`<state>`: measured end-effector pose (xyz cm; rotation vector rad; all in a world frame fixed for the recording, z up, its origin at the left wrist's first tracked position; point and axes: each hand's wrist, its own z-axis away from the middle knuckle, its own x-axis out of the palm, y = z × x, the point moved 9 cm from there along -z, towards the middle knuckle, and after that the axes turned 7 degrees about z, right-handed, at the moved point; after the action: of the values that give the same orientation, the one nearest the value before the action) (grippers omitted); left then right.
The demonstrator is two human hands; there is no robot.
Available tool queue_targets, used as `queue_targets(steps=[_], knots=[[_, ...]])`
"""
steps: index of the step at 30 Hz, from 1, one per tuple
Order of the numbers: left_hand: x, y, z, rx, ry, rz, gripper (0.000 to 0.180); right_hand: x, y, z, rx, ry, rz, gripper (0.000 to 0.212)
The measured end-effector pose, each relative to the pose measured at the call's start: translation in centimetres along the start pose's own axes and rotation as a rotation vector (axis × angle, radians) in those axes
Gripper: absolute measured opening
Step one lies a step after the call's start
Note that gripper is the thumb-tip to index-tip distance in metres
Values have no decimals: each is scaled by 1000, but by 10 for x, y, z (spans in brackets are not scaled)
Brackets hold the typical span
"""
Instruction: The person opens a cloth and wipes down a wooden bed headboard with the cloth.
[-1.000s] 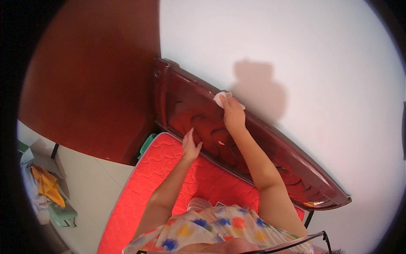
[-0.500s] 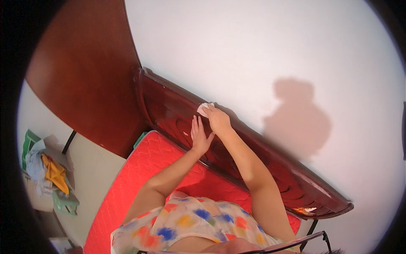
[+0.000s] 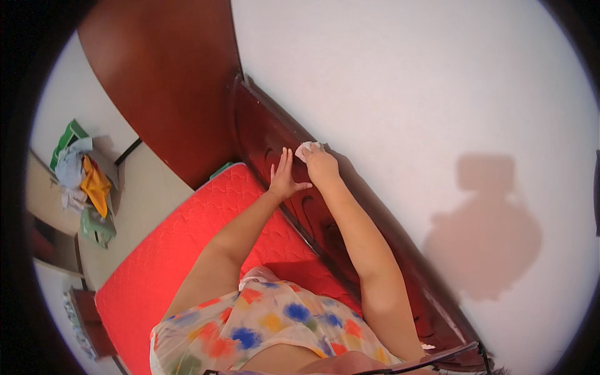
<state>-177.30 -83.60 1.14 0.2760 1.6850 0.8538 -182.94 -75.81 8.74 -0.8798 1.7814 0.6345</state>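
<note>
One crumpled white cloth (image 3: pixel 306 150) sits clamped in the right hand (image 3: pixel 322 169) at the top edge of the glossy headboard (image 3: pixel 265 128); the left hand (image 3: pixel 285 182) is splayed apart, empty; wiping seems under way, but what remains I cannot tell

Bright, even light over a pale wall (image 3: pixel 350 75), ringed by a dark fisheye rim.
The source lies out of view; a broad, soft-edged shadow (image 3: pixel 490 244) of the wearer's head and shoulders falls on the wall at right, and a darker patch dims the red mattress (image 3: pixel 181 231) below the arms. The glossy headboard (image 3: pixel 262 125) carries pale streaks of glare along its lower right, while the tall brown panel (image 3: pixel 162 75) shows a duller sheen. Straight edges bow toward the rim, where detail softens.
</note>
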Motion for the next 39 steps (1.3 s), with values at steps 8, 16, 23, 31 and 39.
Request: queue_targets(steps=[8,16,23,31,39], knots=[[2,-1,-1,37,37,-2,129,17,3,-3,31,-37,-78,30],[4,-16,-2,14,-8,-69,122,15,-7,-5,22,-21,46,28],[23,-13,32,102,-93,-21,109,-10,14,18,107,24,-102,31],[53,35,72,197,-215,66,109,-56,42,141,271,87,-38,35],[52,43,77,309,-355,-139,104,-100,88,288,676,78,115,35]])
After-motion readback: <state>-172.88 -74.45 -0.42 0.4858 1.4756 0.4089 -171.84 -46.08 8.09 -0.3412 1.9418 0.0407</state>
